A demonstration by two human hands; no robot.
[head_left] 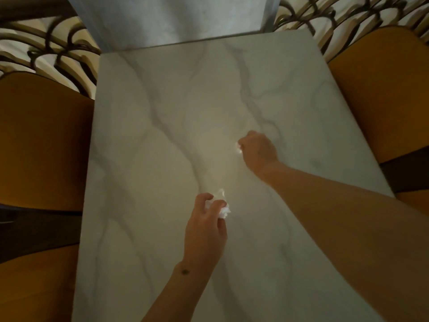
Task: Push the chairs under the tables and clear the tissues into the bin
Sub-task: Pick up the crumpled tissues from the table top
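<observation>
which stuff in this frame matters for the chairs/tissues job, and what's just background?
Job:
left hand gripping crumpled tissue
right hand gripping small tissue
left chair
right chair
marble table

Background:
patterned floor
grey panel beyond the table

No readable text, label, brand or number anywhere. Only grey veining on the pale worktop [162,135]. Small dark wrist mark, illegible.

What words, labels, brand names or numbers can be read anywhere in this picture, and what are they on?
None: no readable text shows.
The white marble-patterned table top bears only grey veins.
The crumpled white tissue in the left hand is blank.
The small dark mark on the left wrist is too small to read.
</observation>
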